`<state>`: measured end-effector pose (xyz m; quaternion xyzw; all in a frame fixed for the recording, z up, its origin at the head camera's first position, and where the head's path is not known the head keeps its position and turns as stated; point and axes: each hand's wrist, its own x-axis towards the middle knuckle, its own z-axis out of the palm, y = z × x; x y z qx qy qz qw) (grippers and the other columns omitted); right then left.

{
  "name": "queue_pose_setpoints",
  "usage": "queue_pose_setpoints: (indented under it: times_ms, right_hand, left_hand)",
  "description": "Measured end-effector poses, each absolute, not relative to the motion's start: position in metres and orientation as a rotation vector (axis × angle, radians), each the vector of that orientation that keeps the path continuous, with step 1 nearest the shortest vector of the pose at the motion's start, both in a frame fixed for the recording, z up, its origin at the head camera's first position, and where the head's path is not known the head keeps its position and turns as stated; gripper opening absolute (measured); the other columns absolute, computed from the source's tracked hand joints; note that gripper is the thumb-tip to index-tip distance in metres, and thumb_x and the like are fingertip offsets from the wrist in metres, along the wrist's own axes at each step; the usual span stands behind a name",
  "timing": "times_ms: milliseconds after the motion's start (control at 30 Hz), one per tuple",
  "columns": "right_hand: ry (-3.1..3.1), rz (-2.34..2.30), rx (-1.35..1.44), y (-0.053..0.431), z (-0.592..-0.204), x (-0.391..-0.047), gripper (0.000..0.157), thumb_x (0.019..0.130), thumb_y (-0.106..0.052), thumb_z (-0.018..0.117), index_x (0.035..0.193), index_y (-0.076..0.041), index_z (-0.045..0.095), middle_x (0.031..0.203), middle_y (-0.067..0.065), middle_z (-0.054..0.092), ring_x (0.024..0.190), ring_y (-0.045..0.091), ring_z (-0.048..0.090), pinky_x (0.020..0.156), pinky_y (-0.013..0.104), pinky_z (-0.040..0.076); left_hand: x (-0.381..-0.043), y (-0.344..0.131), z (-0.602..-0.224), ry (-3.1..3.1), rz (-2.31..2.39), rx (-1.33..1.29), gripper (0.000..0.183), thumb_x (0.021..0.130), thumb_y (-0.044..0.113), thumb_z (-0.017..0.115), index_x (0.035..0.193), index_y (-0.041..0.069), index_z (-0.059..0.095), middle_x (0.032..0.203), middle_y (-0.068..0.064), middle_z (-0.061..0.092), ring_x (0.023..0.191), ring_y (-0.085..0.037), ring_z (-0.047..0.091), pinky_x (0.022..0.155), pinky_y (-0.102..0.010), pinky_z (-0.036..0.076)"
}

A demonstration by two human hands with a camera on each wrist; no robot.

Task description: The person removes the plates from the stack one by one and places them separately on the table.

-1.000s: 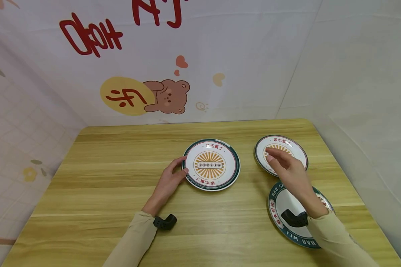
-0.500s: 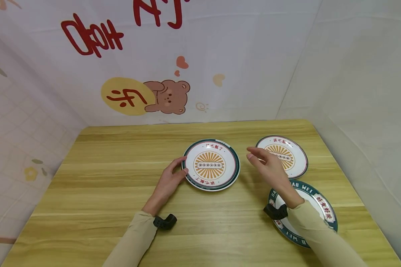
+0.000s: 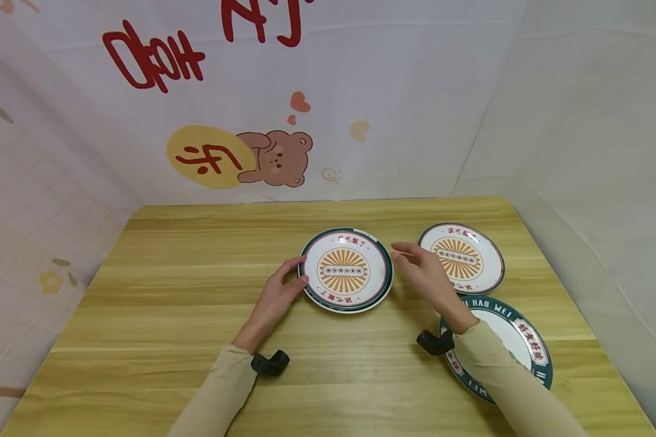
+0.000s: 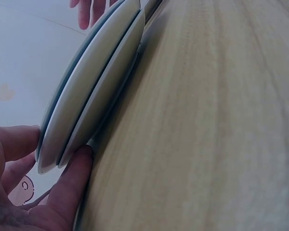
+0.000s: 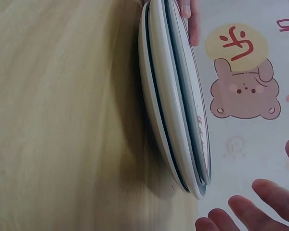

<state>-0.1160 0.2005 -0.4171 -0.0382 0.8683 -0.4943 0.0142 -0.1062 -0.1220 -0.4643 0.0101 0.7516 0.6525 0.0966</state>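
Observation:
A small stack of plates [image 3: 344,270] lies on the table, its top plate white with an orange sunburst and red characters. My left hand [image 3: 276,294] holds the stack's left rim between thumb and fingers; in the left wrist view, the layered plate edges [image 4: 94,89] show between the digits of the left hand [image 4: 33,183]. Just off the stack's right rim, my right hand [image 3: 423,276] hovers with loosely bent fingers and holds nothing. The right wrist view shows a gap between the right hand's fingers [image 5: 253,209] and the plate rims [image 5: 171,106].
At the right lies a matching sunburst plate [image 3: 481,255]. A larger green-rimmed plate [image 3: 505,328] sits nearer, partly hidden under my right forearm. The wooden table [image 3: 197,255] meets a cloth-covered wall [image 3: 404,158] with a printed bear at the back.
My right hand has moved left from above the right sunburst plate to beside the stack, uncovering that plate. My left hand and the stack have stayed in place.

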Motion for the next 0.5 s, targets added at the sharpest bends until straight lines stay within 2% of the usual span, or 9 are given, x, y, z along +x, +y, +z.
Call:
queue_pose_setpoints:
  times_ms: [267, 500]
  right_hand:
    - [2.618, -1.558, -0.088, 0.1943, -0.4232, -0.1211, 0.05, 0.107, -0.035, 0.057, 0.144, -0.001, 0.058, 0.147, 0.018, 0.057, 0.133, 0.039, 0.056, 0.112, 0.053, 0.045]
    - [2.545, -1.591, -0.095, 0.1923, -0.4247, -0.1239, 0.049, 0.107, -0.031, 0.057, 0.146, -0.001, 0.055, 0.147, 0.02, 0.056, 0.132, 0.042, 0.056, 0.107, 0.053, 0.05]
  left_hand:
    - [-0.1066, -0.1226, -0.4656, 2.23, 1.929, 0.05, 0.046, 0.105, 0.017, 0.063, 0.15, 0.019, 0.055, 0.162, -0.007, 0.039, 0.132, -0.027, 0.055, 0.1, -0.028, 0.053]
    - [-0.107, -0.1215, -0.4645, 2.196, 1.956, 0.02, 0.053, 0.105, 0.015, 0.062, 0.156, 0.022, 0.048, 0.158, -0.012, 0.043, 0.128, -0.029, 0.059, 0.1, -0.033, 0.056]
